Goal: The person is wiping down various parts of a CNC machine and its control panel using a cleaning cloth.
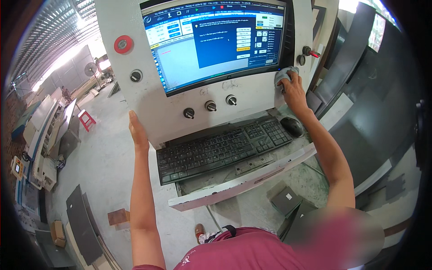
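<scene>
One white cabinet (155, 108) fills the middle, spreading from 9 o'clock over 12 to 3. Set into it at 12 o'clock is the screen (220, 49), lit, a dark blue window open on it. Below, toward 5 o'clock, a drawer (243, 184) juts out, dusty inside, bearing the keyboard (225, 150) slantwise near the centre. At 9 o'clock the left hand (137, 132) rests against the cabinet's side edge; whether its fingers hook round that edge I cannot tell, as most are hidden. At 2 o'clock the right hand (293, 90) has its fingers bent, closed over a grey cloth (283, 75). The cloth is bunched against the cabinet front, by the screen's lower right corner. The mouse (291, 127) sits at 3 o'clock, just beside the keyboard's end. Three black knobs (210, 105) form a row under the screen.

The step in hand looks like wiping the front around the screen. The next move would seem to call for light, flat pressure along the rim, clear of the red-tipped switch (312, 52) between 1 and 2 o'clock.
</scene>
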The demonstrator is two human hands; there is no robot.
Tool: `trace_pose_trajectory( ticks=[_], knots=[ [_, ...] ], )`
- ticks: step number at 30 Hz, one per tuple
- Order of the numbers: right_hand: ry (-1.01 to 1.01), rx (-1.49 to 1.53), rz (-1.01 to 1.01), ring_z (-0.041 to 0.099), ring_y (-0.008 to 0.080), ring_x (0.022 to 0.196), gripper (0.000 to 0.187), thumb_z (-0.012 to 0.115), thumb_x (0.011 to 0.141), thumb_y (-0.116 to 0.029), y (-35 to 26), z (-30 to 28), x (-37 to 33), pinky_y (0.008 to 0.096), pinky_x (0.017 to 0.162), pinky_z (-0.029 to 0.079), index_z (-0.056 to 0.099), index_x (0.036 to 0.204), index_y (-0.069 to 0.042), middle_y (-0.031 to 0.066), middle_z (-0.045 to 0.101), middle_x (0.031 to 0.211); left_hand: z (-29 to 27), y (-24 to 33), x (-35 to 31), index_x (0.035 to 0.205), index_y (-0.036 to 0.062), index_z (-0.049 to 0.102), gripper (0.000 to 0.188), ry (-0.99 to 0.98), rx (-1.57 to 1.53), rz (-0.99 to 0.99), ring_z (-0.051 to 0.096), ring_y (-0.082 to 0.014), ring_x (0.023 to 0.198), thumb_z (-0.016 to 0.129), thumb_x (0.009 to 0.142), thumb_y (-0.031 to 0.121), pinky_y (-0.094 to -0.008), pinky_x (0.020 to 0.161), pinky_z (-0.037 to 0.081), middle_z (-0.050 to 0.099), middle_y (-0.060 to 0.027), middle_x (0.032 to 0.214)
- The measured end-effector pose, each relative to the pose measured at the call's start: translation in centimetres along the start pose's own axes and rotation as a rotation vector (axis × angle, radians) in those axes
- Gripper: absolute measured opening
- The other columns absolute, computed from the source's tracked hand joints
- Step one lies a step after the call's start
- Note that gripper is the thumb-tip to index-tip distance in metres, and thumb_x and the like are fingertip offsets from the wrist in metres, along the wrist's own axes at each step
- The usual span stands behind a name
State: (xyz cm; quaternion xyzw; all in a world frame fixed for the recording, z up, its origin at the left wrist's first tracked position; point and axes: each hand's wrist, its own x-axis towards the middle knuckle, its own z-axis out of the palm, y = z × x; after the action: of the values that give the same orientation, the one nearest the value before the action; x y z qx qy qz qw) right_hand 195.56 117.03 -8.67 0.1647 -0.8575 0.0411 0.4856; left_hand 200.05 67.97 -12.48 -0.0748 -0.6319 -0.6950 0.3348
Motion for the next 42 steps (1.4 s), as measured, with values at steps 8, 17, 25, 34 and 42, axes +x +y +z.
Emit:
trace_pose_trajectory(
  ticks=[8,17,25,34,42],
  knots=[
    [0.004,0.053,0.43,0.047,0.0465,0.112,0.038,0.057,0.07,0.005,8.9,2.6,-2.4,0.0481,0.095,0.042,0.055,0.105,-0.006,0.0243,0.045,0.121,-0.3,-0.6,0.2,0.133,-0.0022,0.043,0.066,0.017,-0.008,0.038,0.053,-0.0205,0.113,0.029,0.099,0.053,-0.033,0.095,0.042,0.054,-0.0116,0.125],
    [-0.148,0.124,0.838,0.05,0.0514,0.105,0.046,0.064,0.074,-0.018,8.6,6.4,-3.5,0.0473,0.097,0.043,0.048,0.115,-0.005,0.0355,0.042,0.118,0.3,-1.1,0.3,0.128,-0.0021,0.048,0.064,0.048,-0.037,0.041,0.053,-0.0181,0.107,0.03,0.099,0.052,-0.0306,0.092,0.043,0.057,-0.01,0.118],
    [-0.279,0.553,0.681,0.042,0.0434,0.109,0.051,0.066,0.075,-0.017,-5.1,2.9,-2.8,0.0441,0.095,0.041,0.046,0.119,-0.001,0.0333,0.042,0.117,0.6,-0.3,0.1,0.131,-0.0026,0.045,0.066,0.031,-0.018,0.069,0.053,-0.0194,0.112,0.027,0.1,0.052,-0.0317,0.094,0.043,0.054,-0.0116,0.123],
    [-0.486,0.928,0.669,0.046,0.0281,0.098,0.057,0.065,0.082,-0.021,-14.2,0.9,-3.2,0.0355,0.09,0.042,0.041,0.129,0.001,0.0243,0.041,0.115,-0.1,-1.7,0.5,0.128,-0.0017,0.05,0.062,0.078,-0.042,0.067,0.052,-0.0147,0.106,0.032,0.1,0.05,-0.028,0.092,0.041,0.058,-0.0077,0.116],
    [-0.594,1.141,0.63,0.051,0.0214,0.094,0.059,0.062,0.088,-0.024,-20.3,0.8,-3.5,0.0334,0.088,0.044,0.037,0.136,0.001,0.0195,0.04,0.117,0.6,-0.5,0.0,0.129,-0.0011,0.05,0.059,0.061,0.008,0.078,0.049,-0.0156,0.111,0.033,0.101,0.047,-0.0285,0.098,0.036,0.057,-0.0078,0.121]
  ],
)
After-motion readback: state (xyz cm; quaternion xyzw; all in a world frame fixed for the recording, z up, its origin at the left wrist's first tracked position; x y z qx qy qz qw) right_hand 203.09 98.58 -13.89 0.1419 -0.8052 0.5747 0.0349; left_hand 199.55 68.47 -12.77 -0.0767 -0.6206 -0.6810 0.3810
